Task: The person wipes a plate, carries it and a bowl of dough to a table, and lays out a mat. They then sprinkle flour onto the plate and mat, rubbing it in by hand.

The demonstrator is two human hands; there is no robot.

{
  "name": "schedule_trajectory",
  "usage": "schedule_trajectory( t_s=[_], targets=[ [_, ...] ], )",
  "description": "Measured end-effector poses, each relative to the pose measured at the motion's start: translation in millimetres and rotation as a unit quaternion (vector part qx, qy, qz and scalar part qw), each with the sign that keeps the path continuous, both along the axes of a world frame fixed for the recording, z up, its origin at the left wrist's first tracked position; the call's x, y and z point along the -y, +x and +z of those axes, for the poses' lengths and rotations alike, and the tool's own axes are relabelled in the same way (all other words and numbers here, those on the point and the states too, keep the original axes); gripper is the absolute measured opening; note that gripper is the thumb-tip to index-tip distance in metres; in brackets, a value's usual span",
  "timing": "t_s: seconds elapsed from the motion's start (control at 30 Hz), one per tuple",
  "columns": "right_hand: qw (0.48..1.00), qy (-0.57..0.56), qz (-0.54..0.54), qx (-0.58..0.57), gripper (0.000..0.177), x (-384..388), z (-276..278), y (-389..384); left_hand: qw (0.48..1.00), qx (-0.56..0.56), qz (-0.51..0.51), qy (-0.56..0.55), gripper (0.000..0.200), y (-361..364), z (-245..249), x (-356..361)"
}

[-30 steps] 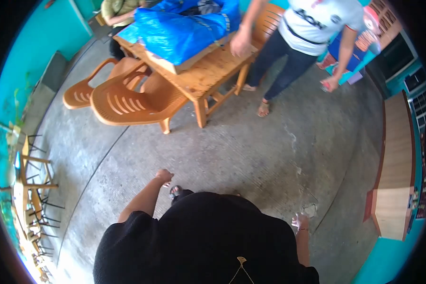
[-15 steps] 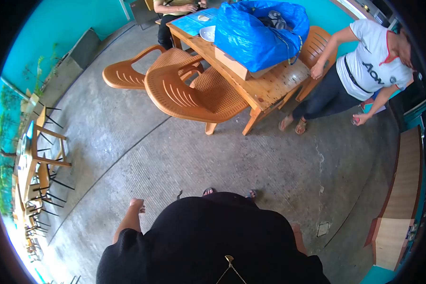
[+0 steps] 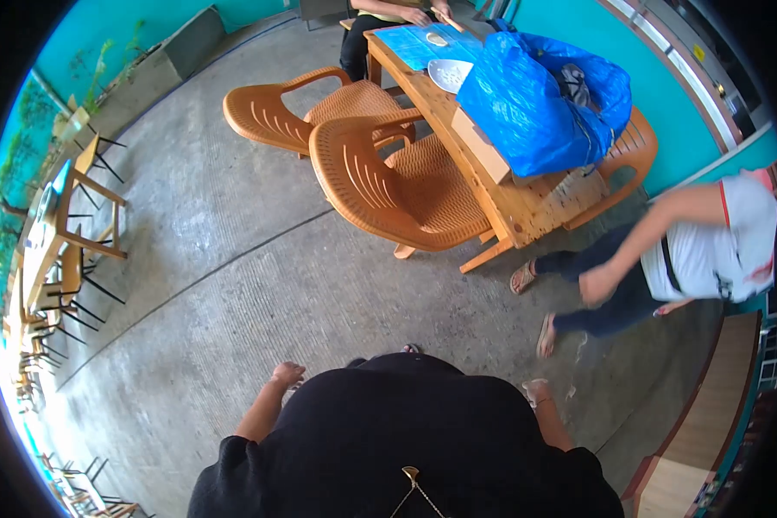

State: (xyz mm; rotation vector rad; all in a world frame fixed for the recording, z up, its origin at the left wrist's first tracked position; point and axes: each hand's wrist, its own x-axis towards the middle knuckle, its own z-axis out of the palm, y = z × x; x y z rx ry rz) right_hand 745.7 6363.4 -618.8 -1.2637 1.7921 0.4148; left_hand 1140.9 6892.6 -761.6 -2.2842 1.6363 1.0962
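My left hand (image 3: 289,375) hangs low beside my black top (image 3: 406,414), its fingers loosely bent and apart, with nothing seen in it. On the other side, my right hand (image 3: 536,391) is also down by my body. It looks pale and a little blurred, its fingers loosely extended, and no object shows in it. Both hands are over the concrete floor (image 3: 259,293), touching no furniture. One of my feet (image 3: 412,348) shows just beyond the top's edge.
Ahead stands a wooden table (image 3: 527,216) with a big blue plastic bag (image 3: 527,112), a cardboard box (image 3: 479,142) and a white bowl (image 3: 449,75). Orange chairs (image 3: 363,186) flank it. A person in a white shirt (image 3: 708,250) walks at right; another person's hands (image 3: 427,15) work at the table's far end.
My view has shifted, and the table now appears farther right. The person in the white shirt has turned and stepped nearer on the right. My right hand has come into fuller view.
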Motion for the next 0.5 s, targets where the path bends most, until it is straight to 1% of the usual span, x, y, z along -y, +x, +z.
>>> schedule_trajectory(
  t_s=[0.03, 0.07, 0.1, 0.13, 0.17, 0.2, 0.23, 0.27, 0.3, 0.33, 0.4, 0.43, 0.47, 0.5],
  targets=[
    [1.000, -0.001, 0.004, -0.002, 0.016, 11, -5, 10, 0.989, -0.065, 0.126, 0.036, 0.024, 5, 18, -1],
    [0.999, 0.022, 0.026, -0.004, 0.016, 22, -13, 17, 0.957, -0.129, 0.248, 0.074, 0.024, 8, 33, -1],
    [0.998, 0.046, 0.044, -0.004, 0.016, 30, -24, 24, 0.775, -0.231, 0.588, 0.030, 0.025, 3, 13, -15],
    [0.998, 0.047, 0.042, -0.003, 0.016, 48, -52, 20, 0.776, -0.230, 0.586, 0.031, 0.025, 7, 15, -22],
    [0.991, 0.122, -0.024, 0.044, 0.017, 76, -92, 6, 0.765, -0.233, 0.595, 0.083, 0.027, 15, 19, -27],
    [0.973, 0.194, -0.089, 0.091, 0.018, 89, -112, 3, 0.750, -0.236, 0.603, 0.134, 0.029, 19, 21, -33],
    [0.973, 0.193, -0.092, 0.092, 0.018, 90, -106, 20, 0.846, -0.187, 0.468, 0.174, 0.030, 24, -36, -64],
    [0.973, 0.198, -0.100, 0.066, 0.019, 90, -98, 44, 0.926, -0.104, 0.300, 0.206, 0.032, 30, -86, -92],
    [0.972, 0.203, -0.110, 0.041, 0.020, 80, -88, 63, 0.965, -0.018, 0.150, 0.212, 0.033, 37, -123, -112],
    [0.971, 0.202, -0.118, 0.047, 0.020, 60, -76, 82, 0.966, -0.030, 0.123, 0.227, 0.034, 56, -106, -109],
    [0.998, 0.066, -0.020, 0.014, 0.018, 8, -34, 129, 0.963, -0.055, 0.070, 0.254, 0.034, 94, -59, -98],
    [0.997, 0.068, -0.024, 0.014, 0.018, -4, -44, 132, 0.961, -0.081, 0.078, 0.251, 0.039, 123, -74, -112],
    [0.995, 0.074, -0.045, 0.046, 0.020, -23, -59, 135, 0.869, -0.199, 0.386, 0.238, 0.041, 154, -79, -120],
    [0.992, 0.080, -0.067, 0.077, 0.023, -38, -71, 136, 0.674, -0.293, 0.649, 0.196, 0.043, 183, -79, -127]
  ],
)
